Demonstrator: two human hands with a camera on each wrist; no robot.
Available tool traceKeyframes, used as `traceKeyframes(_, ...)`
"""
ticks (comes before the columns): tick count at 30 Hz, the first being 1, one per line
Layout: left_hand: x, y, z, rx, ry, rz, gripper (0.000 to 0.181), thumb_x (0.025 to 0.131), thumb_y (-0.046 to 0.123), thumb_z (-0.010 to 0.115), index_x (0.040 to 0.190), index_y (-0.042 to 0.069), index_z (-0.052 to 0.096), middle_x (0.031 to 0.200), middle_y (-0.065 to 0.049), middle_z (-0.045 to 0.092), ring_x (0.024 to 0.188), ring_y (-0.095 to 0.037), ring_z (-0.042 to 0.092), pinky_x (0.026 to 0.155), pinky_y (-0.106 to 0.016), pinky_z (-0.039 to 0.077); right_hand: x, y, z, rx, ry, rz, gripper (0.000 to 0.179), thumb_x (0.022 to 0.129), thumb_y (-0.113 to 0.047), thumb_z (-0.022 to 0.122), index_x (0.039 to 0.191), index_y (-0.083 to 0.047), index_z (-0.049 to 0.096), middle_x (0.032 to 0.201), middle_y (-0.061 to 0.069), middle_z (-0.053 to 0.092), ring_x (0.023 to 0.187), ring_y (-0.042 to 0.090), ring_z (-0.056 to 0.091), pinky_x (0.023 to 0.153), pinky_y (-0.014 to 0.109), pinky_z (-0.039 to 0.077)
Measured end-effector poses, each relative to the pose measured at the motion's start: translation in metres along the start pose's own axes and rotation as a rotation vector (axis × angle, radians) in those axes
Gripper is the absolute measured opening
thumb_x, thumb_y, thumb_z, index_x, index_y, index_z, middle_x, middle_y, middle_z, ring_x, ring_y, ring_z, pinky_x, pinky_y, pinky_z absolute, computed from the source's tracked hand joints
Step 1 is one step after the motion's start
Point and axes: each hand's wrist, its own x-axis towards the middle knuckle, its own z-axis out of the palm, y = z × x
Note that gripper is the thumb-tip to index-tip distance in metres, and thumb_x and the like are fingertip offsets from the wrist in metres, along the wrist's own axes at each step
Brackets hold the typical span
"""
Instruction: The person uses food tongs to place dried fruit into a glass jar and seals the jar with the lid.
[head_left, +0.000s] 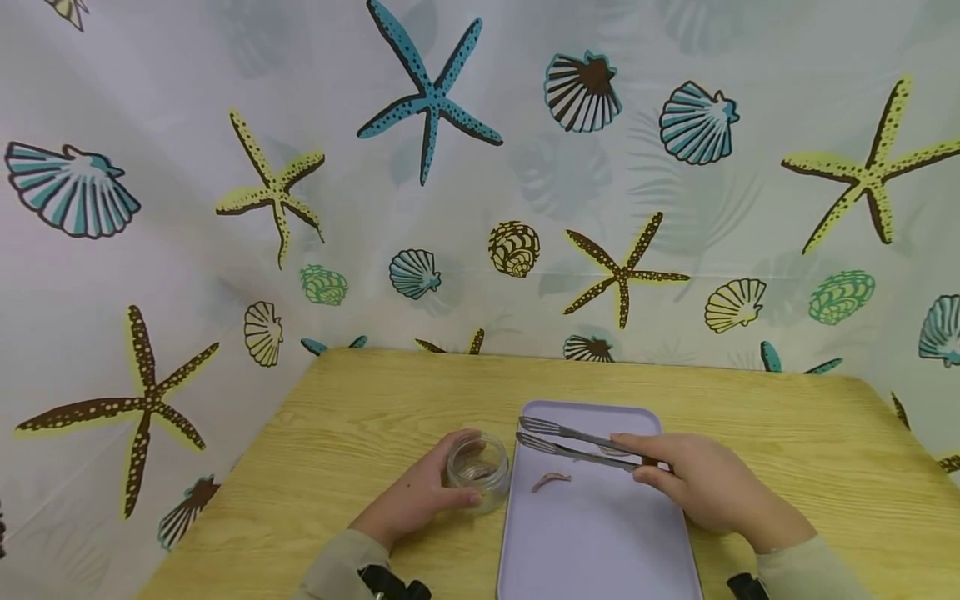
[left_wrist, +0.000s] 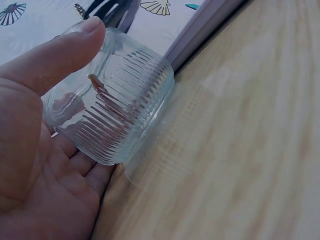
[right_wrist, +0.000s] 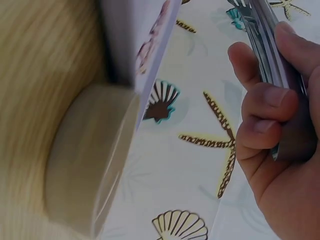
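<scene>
My left hand [head_left: 423,492] grips a small clear glass jar [head_left: 487,475] standing on the table against the tray's left side. Through the jar's ribbed wall in the left wrist view, thin reddish-brown pieces [left_wrist: 97,85] show inside. My right hand [head_left: 705,483] holds metal tongs [head_left: 577,437] with fork-like ends, the two arms apart and pointing left over the lilac tray [head_left: 592,550]. Nothing shows between the tong tips, which are near the jar. One small curled brownish piece [head_left: 551,479] lies on the tray below the tongs; others lie partly hidden behind them.
A beige round, ring-like thing [right_wrist: 82,160] stands on the table beside the tray in the right wrist view. The wooden table [head_left: 375,400] reaches back to a white curtain [head_left: 480,200] printed with starfish and shells.
</scene>
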Motion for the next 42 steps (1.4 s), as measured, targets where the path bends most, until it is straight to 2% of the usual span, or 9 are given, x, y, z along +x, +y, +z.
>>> traceKeyframes(5, -0.001, 0.001, 0.000, -0.007, -0.002, -0.005, 0.083, 0.089, 0.029, 0.081, 0.156, 0.022, 0.033, 0.155, -0.005, 0.043, 0.144, -0.024, 0.037, 0.116, -0.049, 0.025, -0.011, 0.015, -0.003, -0.026, 0.005, 0.027, 0.043, 0.100, -0.037, 0.065, 0.143, -0.034, 0.060, 0.120, -0.008, 0.070, 0.084, 0.004, 0.054, 0.071, 0.030, 0.044)
traceKeyframes(10, 0.000, 0.000, 0.000, -0.013, -0.007, -0.003, 0.084, 0.089, 0.029, 0.081, 0.157, 0.021, 0.032, 0.155, -0.004, 0.042, 0.144, -0.024, 0.036, 0.116, -0.049, 0.025, -0.021, 0.028, -0.004, -0.031, 0.011, 0.063, 0.043, 0.097, -0.029, 0.069, 0.140, -0.030, 0.064, 0.123, -0.005, 0.070, 0.084, 0.003, 0.055, 0.071, 0.029, 0.046)
traceKeyframes(24, 0.000, 0.000, -0.001, -0.021, -0.008, -0.004, 0.083, 0.089, 0.031, 0.080, 0.157, 0.022, 0.032, 0.155, -0.004, 0.042, 0.144, -0.023, 0.036, 0.117, -0.050, 0.025, -0.040, 0.049, -0.006, -0.030, -0.024, 0.132, 0.043, 0.097, -0.035, 0.067, 0.140, -0.030, 0.063, 0.124, -0.008, 0.069, 0.085, 0.001, 0.056, 0.070, 0.029, 0.047)
traceKeyframes(32, 0.001, -0.002, -0.001, -0.026, -0.015, 0.003, 0.083, 0.090, 0.029, 0.080, 0.157, 0.021, 0.031, 0.156, -0.004, 0.041, 0.145, -0.024, 0.035, 0.117, -0.050, 0.025, -0.044, 0.055, -0.006, -0.020, -0.041, 0.124, 0.043, 0.098, -0.034, 0.067, 0.140, -0.029, 0.063, 0.123, -0.006, 0.069, 0.078, 0.003, 0.052, 0.066, 0.027, 0.041)
traceKeyframes(42, 0.001, -0.002, 0.000, -0.023, -0.015, 0.007, 0.083, 0.089, 0.027, 0.080, 0.156, 0.021, 0.032, 0.155, -0.005, 0.042, 0.144, -0.024, 0.036, 0.116, -0.049, 0.026, -0.045, 0.058, -0.006, -0.016, -0.058, 0.147, 0.043, 0.097, -0.032, 0.068, 0.140, -0.028, 0.064, 0.118, -0.008, 0.070, 0.069, 0.002, 0.048, 0.062, 0.026, 0.040)
